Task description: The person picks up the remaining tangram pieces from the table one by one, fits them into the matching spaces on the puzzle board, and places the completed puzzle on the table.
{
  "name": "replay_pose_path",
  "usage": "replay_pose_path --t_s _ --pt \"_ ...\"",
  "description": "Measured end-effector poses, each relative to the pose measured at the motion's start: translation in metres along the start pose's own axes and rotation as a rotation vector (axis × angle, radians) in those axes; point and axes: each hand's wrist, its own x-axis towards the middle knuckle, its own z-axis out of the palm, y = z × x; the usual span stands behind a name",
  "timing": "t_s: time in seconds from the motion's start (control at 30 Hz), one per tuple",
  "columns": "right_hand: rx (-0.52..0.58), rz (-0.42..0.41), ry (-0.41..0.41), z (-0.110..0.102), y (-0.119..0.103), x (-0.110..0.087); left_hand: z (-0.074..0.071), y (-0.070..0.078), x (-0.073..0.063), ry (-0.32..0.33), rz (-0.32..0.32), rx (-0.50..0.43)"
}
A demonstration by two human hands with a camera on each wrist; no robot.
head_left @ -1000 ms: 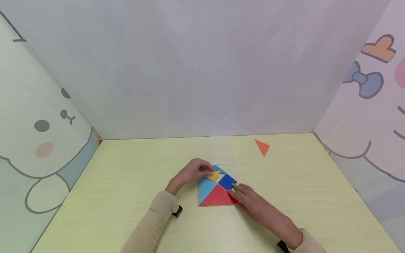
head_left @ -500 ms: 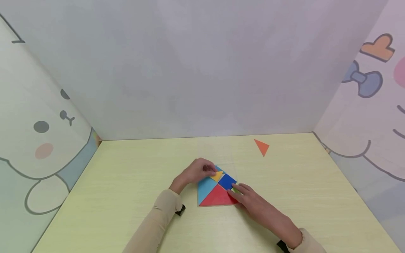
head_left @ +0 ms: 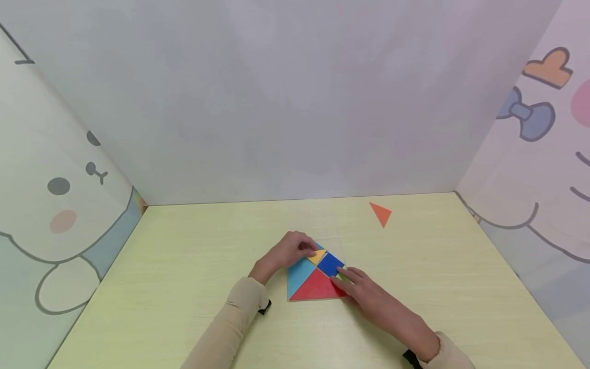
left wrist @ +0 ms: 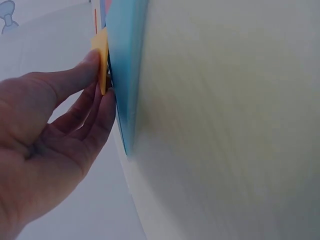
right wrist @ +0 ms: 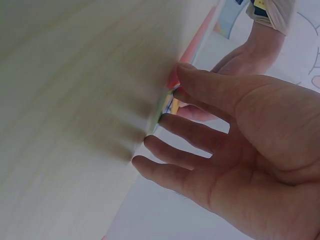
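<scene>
My left hand [head_left: 289, 249] pinches a yellow triangular tangram tile [head_left: 318, 257] between thumb and fingers. In the left wrist view the tile stands tilted against the edge of the light-blue triangle [left wrist: 122, 65]. The flat square puzzle also has a large red triangle [head_left: 314, 288] at the front, a dark-blue square [head_left: 330, 265], and a blue piece [head_left: 319, 246] at the back, partly hidden by the left hand. My right hand [head_left: 371, 296] lies at the puzzle's right side, fingers extended, fingertips on the blue square and red triangle. A green piece [head_left: 342, 277] shows only partly beneath them.
An orange triangle [head_left: 381, 215] lies apart on the pale wooden table [head_left: 198, 246], toward the back right. A grey-white wall [head_left: 295, 102] rises behind the table, and cartoon-printed panels [head_left: 64, 205] flank it on both sides.
My left hand has shifted slightly right with the yellow tile, bringing it up beside the dark-blue square and covering more of the back blue piece. The right hand has stayed in place.
</scene>
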Motion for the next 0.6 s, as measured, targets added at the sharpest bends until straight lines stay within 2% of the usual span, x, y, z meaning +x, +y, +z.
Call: replay_pose_path --t_s 0.2,0.6 --pt "0.006 -0.011 0.004 -0.001 0.000 -0.001 0.001 0.003 -0.001 -0.001 0.008 0.009" --pt "0.013 -0.016 0.007 -0.001 0.001 -0.002 0.001 0.012 -0.004 -0.002 0.064 0.066"
